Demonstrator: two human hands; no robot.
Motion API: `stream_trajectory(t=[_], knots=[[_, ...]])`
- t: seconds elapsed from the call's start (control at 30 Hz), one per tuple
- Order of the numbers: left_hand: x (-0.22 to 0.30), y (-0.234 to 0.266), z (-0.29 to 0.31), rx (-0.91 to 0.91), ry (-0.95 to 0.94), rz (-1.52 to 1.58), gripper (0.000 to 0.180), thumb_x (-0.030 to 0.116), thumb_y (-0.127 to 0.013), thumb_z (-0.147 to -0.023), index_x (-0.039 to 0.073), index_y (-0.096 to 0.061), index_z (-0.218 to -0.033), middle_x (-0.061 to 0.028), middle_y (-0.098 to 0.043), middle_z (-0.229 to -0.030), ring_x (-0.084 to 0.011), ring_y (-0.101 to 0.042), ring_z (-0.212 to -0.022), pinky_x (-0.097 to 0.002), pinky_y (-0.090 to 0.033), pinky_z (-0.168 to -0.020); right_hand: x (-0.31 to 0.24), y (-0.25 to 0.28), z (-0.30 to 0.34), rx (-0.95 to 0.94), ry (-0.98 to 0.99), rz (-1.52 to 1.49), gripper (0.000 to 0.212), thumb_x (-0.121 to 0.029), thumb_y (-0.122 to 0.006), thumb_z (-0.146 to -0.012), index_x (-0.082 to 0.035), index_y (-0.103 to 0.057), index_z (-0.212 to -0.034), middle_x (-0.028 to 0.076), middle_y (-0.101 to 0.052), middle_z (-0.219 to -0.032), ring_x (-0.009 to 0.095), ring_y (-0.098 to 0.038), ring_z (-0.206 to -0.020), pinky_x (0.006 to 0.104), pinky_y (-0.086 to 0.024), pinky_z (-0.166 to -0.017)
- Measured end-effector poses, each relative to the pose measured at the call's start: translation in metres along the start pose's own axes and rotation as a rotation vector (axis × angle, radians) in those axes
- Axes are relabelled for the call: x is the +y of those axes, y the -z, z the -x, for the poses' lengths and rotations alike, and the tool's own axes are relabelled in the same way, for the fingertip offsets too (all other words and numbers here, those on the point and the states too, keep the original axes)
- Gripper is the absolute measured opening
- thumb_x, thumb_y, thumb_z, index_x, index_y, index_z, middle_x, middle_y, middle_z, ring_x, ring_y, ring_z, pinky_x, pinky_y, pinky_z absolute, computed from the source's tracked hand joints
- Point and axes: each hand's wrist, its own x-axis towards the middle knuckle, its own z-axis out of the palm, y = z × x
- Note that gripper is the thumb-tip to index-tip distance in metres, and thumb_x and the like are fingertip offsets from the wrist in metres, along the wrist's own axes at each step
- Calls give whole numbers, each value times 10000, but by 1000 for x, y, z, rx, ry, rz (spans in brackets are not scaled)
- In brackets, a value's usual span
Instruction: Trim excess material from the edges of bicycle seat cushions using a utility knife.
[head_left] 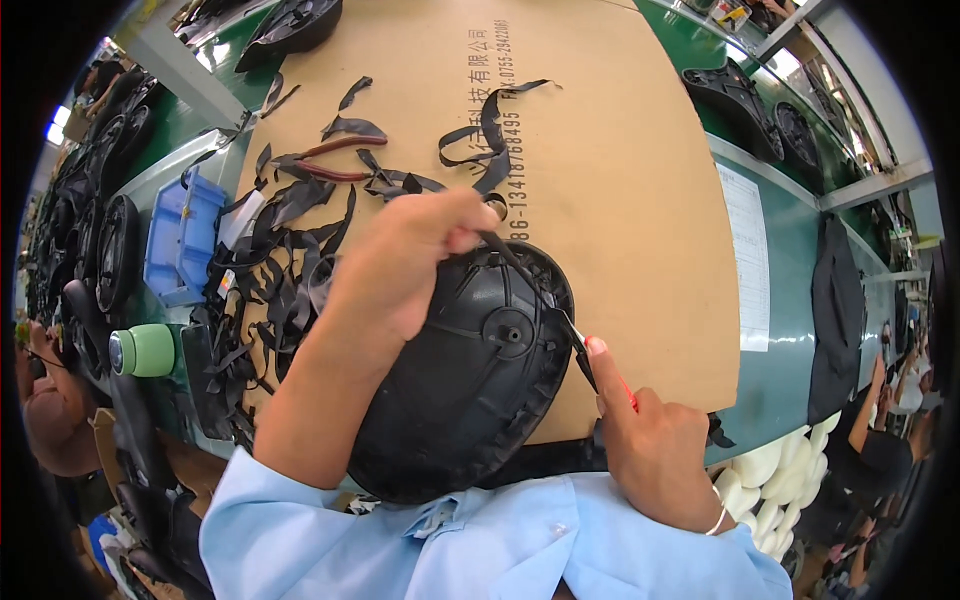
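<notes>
A black moulded seat (430, 400), underside up, leans against my front at the cardboard's near edge. Along its far right rim, a narrow strip of black cover material (513, 263) is pulled up from the edge. My left hand (415, 240) is closed in a pinch on the strip's far end, above the seat. In my right hand (655, 440) is a red-handled knife (628, 394), index finger stretched along it. The blade tip touches the seat's right rim, where the strip meets it. My right fingers partly hide the handle.
Cut black scraps (300, 200) and red-handled pliers (345, 147) lie on the cardboard sheet (640, 200). At left stand a blue bin (180, 250) and a green lidded cup (150, 350). A paper sheet (743, 250) and black material (836, 310) lie right. Other people work at both sides.
</notes>
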Motion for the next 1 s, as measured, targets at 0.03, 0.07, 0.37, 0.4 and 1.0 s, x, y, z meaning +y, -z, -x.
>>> stream_trajectory(t=[0.03,0.07,0.37,0.4,1.0], knots=[[0,5,6,3,1,-4,152,138,-625,-743,79,-564,-617,21,-478,-652,-80,-423,-672,-228,-310,-663,-5,1,3,-42,-54,-10,610,-88,-632,-790,-160,-458,-1370,29,-409,-509,200,-435,-384,349,-332,-378],[0,9,15,3,-45,76,153,129,-630,-742,70,-562,-617,11,-494,-666,-84,-442,-689,-223,-319,-687,-7,0,2,-39,-51,-16,610,-88,-632,-790,-160,-458,-1370,29,-409,-509,200,-435,-384,349,-332,-378],[7,-26,23,0,-518,-1145,170,125,-578,-753,24,-518,-630,-96,-573,-751,-150,-573,-832,-281,-413,-552,22,1,-44,65,26,-171,540,-130,-588,-833,-207,-459,-1352,85,-523,-530,257,-500,-402,363,-346,-388],[-4,-26,15,-7,-524,-1143,170,125,-578,-753,24,-518,-630,-96,-573,-751,-150,-573,-832,-281,-413,-552,24,-2,-48,66,28,-140,559,-129,-592,-823,-218,-454,-1357,82,-521,-534,249,-498,-400,362,-344,-385],[-4,-27,12,-40,-602,-1263,122,120,-597,-760,11,-575,-710,-92,-606,-835,-234,-532,-755,-309,-467,-632,28,-3,-49,85,83,-91,507,-91,-557,-832,-188,-493,-1326,64,-511,-534,228,-490,-395,368,-357,-390]])
